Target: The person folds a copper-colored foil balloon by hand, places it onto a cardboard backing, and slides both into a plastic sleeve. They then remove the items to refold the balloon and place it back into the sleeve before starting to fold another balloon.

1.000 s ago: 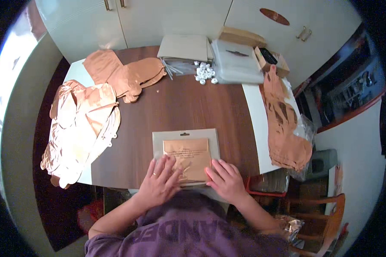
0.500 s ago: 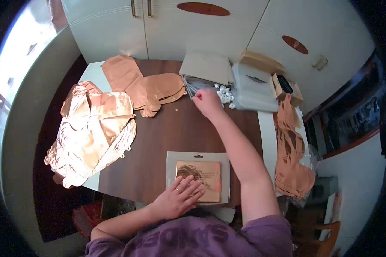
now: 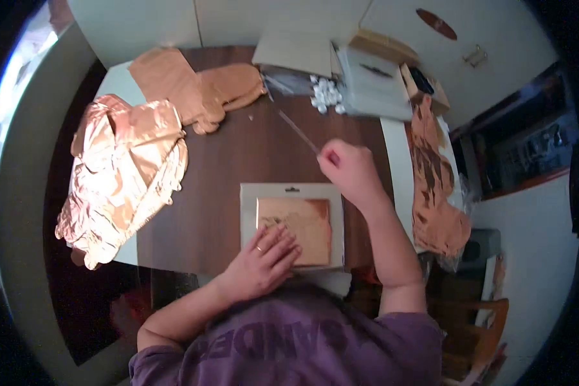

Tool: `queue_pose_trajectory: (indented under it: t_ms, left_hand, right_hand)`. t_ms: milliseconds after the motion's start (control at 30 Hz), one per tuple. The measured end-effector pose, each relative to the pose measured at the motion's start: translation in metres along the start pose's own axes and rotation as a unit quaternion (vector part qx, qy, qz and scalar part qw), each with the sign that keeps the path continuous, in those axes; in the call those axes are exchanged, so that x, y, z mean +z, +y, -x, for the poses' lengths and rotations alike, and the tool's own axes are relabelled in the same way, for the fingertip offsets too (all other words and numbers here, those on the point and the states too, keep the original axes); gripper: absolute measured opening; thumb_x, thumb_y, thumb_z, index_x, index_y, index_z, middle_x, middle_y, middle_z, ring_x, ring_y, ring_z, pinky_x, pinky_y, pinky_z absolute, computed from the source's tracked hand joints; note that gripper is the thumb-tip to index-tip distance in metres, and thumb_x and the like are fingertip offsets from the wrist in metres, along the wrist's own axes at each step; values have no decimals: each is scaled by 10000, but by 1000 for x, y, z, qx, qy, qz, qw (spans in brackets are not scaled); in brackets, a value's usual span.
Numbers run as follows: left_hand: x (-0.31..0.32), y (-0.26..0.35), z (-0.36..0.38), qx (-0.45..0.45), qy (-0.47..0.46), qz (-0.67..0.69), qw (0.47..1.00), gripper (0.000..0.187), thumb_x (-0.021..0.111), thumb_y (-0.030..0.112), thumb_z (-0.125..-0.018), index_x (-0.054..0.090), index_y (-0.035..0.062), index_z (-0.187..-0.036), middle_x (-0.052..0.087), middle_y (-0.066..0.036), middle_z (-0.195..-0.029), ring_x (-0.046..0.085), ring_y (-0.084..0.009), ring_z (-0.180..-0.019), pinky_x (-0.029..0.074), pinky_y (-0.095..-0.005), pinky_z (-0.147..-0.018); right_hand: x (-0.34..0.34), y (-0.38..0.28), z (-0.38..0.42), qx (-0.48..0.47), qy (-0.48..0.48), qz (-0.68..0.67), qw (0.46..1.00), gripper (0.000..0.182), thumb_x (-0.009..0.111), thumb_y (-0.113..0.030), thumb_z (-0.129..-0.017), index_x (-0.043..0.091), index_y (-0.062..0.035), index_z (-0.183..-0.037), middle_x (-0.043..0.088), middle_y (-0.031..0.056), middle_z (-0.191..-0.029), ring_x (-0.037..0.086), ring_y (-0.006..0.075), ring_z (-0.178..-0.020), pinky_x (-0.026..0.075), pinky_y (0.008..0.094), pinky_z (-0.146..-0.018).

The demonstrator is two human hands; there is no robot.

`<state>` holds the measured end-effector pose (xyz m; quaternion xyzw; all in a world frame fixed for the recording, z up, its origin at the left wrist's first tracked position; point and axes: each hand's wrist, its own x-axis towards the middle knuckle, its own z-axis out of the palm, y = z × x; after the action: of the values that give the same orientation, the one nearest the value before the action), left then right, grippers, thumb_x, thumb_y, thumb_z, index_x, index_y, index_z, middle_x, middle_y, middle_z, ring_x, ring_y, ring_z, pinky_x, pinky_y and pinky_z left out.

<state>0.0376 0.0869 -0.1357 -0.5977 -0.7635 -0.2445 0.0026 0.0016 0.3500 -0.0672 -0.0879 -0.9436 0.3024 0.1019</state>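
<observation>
My left hand (image 3: 262, 260) lies flat, fingers stretched out, on the lower left of a folded rose-gold foil balloon (image 3: 302, 235). That balloon sits in a flat pack with a pale border and a hang hole (image 3: 292, 190) at the table's near edge. Above the pack's right corner, my right hand (image 3: 350, 170) is closed on one end of a thin straw (image 3: 298, 130). The straw slants up and left toward more thin straws (image 3: 280, 83) beneath a grey-white board.
Shiny foil balloons (image 3: 125, 174) are heaped at the left, with flat ones (image 3: 167, 83) behind. Small white pieces (image 3: 326, 94), clear plastic sleeves (image 3: 370, 83) and an open cardboard box (image 3: 428, 87) stand at the back right. Another foil balloon (image 3: 428, 167) hangs along the right edge.
My right hand has drawn back from the straw pile toward me, bringing a thin straw with it. My left hand stays on the pack. The camera view has tilted down.
</observation>
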Motion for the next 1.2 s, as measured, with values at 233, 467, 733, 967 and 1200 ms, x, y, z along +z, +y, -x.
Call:
queue_pose_trajectory:
  t_ms: [233,467,733,967,1200]
  left_hand:
    - [9,4,-4,12,8,28,1000,427,715,209,-800,619,45,-1182,566,-162,-1295,500,-372,-1283,338,-563,-1105]
    - [14,7,-2,3,89,66,994,263,735,88,-804,652,43,-1049,642,-125,-1183,587,-327,-1201,407,-535,-1081]
    - [24,10,-1,3,154,76,985,236,745,54,-806,650,46,-1022,680,-115,-1112,638,-306,-1132,453,-511,-1047]
    - [27,11,0,23,143,58,988,251,743,53,-799,651,41,-1032,675,-120,-1120,635,-313,-1137,451,-516,-1048]
    - [28,8,1,34,125,40,991,243,730,77,-805,657,42,-1034,662,-113,-1109,624,-304,-1147,437,-517,-1057]
  right_hand:
    - [-35,9,191,2,-38,-67,997,95,736,-93,-817,673,-48,-872,653,101,-844,655,240,-735,532,352,-670]
    - [-6,3,240,-87,37,52,994,148,746,-6,-736,645,-34,-841,606,94,-774,612,293,-708,504,389,-649]
    - [6,0,235,-48,96,115,988,141,706,-63,-804,611,-52,-906,545,101,-796,595,311,-765,498,414,-723]
    - [27,9,216,8,101,110,989,345,760,-132,-789,605,-38,-1083,624,121,-937,613,335,-846,500,423,-769]
    - [-7,21,199,-64,-28,78,994,528,805,-178,-728,607,-52,-1202,573,104,-1097,549,312,-1024,447,425,-888]
